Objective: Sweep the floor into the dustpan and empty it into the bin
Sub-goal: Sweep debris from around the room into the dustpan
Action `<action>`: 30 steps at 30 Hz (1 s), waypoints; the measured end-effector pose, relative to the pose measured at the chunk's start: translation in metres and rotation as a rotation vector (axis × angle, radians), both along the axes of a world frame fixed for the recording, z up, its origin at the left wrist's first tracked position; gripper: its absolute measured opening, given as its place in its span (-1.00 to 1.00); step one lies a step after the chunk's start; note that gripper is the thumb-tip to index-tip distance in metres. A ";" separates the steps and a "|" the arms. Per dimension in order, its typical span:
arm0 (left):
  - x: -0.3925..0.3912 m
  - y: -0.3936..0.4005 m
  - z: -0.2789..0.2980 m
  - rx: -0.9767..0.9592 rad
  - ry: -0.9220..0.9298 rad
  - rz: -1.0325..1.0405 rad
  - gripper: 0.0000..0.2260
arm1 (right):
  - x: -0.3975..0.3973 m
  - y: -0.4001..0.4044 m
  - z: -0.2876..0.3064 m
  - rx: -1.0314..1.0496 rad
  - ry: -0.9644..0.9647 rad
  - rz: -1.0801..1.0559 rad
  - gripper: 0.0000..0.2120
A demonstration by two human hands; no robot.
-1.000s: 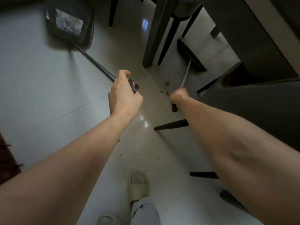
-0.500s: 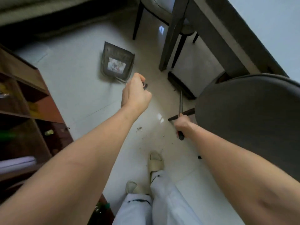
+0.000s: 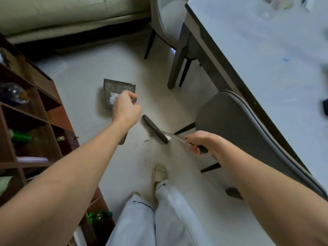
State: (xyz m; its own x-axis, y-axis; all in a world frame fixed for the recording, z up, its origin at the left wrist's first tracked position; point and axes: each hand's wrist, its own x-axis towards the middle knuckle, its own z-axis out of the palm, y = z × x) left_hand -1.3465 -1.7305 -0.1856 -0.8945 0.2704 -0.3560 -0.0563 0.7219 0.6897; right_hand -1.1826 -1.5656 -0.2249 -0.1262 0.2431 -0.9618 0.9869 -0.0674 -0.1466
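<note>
left hand [image 3: 126, 110] grips dustpan [image 3: 113, 93] handle; right hand [image 3: 197, 142] grips broom [image 3: 155, 128]

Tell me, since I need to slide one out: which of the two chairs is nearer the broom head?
The dark grey chair beside the right hand; its front leg ends close to the broom head. The light chair stands farther off, at the table's far end.
</note>
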 end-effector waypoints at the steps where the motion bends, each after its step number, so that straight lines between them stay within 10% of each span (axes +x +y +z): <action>1: 0.000 -0.005 0.002 0.008 0.002 0.013 -0.81 | 0.001 0.000 0.006 0.006 0.012 -0.008 -0.57; 16: -0.019 -0.056 -0.004 -0.008 0.079 0.021 -0.75 | -0.027 -0.082 -0.061 0.099 0.110 0.531 -0.61; 30: -0.034 -0.073 0.005 0.039 0.033 0.145 -0.77 | -0.062 -0.075 -0.027 0.289 0.142 0.485 -0.81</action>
